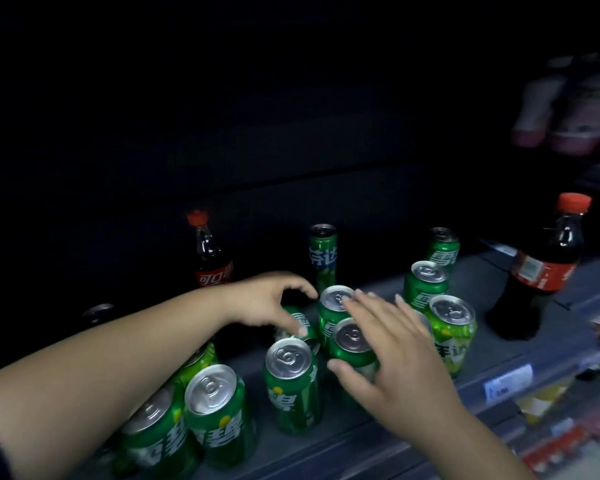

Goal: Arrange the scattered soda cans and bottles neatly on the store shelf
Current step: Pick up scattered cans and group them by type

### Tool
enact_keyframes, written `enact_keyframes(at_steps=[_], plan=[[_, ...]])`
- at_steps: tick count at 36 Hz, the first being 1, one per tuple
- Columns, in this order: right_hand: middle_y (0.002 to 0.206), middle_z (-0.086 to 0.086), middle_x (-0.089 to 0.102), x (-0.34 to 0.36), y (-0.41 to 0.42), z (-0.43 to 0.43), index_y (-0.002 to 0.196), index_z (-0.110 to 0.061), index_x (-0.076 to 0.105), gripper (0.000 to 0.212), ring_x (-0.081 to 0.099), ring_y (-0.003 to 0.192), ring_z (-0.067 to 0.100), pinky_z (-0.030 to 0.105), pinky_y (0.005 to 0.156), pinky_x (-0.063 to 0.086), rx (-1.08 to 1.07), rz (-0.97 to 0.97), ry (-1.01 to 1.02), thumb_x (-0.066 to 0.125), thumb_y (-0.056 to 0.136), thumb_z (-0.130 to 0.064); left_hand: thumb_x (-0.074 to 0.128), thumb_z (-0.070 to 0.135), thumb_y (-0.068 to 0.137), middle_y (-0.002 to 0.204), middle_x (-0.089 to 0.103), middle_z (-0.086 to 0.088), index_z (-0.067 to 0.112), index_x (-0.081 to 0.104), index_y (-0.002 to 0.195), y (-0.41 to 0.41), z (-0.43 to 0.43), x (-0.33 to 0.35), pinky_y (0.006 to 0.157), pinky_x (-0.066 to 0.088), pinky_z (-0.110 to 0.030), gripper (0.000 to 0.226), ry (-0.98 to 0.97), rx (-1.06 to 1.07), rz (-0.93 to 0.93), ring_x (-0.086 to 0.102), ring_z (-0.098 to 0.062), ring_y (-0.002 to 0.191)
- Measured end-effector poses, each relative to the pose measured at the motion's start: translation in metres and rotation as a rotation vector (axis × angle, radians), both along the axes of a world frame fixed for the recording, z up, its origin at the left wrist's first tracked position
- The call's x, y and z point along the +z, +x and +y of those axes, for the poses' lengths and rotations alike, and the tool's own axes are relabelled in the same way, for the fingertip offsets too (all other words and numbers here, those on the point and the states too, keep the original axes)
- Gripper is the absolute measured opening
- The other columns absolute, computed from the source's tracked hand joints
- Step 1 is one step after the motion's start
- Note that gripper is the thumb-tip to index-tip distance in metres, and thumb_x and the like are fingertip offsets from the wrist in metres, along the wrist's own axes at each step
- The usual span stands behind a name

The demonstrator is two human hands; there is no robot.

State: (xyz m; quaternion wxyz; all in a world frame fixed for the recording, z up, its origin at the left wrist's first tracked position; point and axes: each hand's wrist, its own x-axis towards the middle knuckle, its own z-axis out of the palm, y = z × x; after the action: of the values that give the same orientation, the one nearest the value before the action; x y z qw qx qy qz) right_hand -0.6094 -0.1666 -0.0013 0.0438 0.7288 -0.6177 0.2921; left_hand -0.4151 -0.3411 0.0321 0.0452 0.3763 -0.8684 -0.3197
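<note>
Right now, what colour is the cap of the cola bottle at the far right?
Red; the cap shows best in the head view.

On the red label of the cola bottle [211, 265] at the back left of the shelf [482, 292], "可口" can be read in white. "芬达" is printed on the slim green can [322, 254] at the back middle and is partly seen on the lime-green can [452, 337] toward the front right. "雪" is shown on the rear right can [442, 252] and the half-hidden can [300, 322], and "碧" on the front can [293, 386]. The price tag [508, 381] on the front edge is too blurred to be read.
</note>
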Motion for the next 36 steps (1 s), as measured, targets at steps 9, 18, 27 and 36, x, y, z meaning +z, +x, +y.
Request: enact_keyframes(at_steps=[9,18,27,36], plan=[[0.143,0.001,0.055,0.005,-0.076,0.012,0.134,-0.022,0.06,0.057,0.044,0.138,0.028,0.057,0.119,0.02,-0.286,-0.201,-0.085,0.044,0.087,-0.049,0.08,0.047,0.075,0.128,0.056,0.014,0.034,0.057,0.13,-0.043,0.05,0.038,0.102,0.039,-0.015,0.061,-0.09,-0.126,0.103,0.052,0.001,0.118],[0.149,-0.014,0.027,-0.028,-0.104,0.014,0.146,-0.037,0.033,0.076,0.04,0.121,-0.001,0.023,0.096,0.04,-0.119,-0.325,0.155,0.07,0.082,-0.02,0.061,0.074,0.074,0.164,0.003,0.009,0.054,0.012,0.149,-0.079,0.095,0.042,0.122,0.004,-0.041,0.091,-0.31,-0.233,-0.264,-0.004,-0.013,0.15],[0.151,-0.009,0.027,-0.039,-0.113,0.009,0.146,-0.036,0.032,0.075,0.048,0.123,0.018,0.04,0.086,0.052,-0.128,-0.291,0.049,0.069,0.083,-0.023,0.044,0.058,0.095,0.155,0.028,0.001,0.044,0.025,0.148,-0.116,0.122,0.017,0.111,0.027,-0.054,0.058,-0.533,-0.239,-0.34,0.039,-0.027,0.136],[0.146,-0.008,0.028,-0.038,-0.144,-0.008,0.142,-0.035,0.033,0.072,0.053,0.111,0.02,0.031,0.07,0.047,-0.168,-0.273,0.02,0.068,0.083,-0.014,0.043,0.057,0.087,0.12,0.055,0.01,0.044,0.05,0.132,-0.107,0.122,0.015,0.094,0.043,-0.035,0.047,-0.651,-0.085,-0.276,0.059,-0.022,0.099]])
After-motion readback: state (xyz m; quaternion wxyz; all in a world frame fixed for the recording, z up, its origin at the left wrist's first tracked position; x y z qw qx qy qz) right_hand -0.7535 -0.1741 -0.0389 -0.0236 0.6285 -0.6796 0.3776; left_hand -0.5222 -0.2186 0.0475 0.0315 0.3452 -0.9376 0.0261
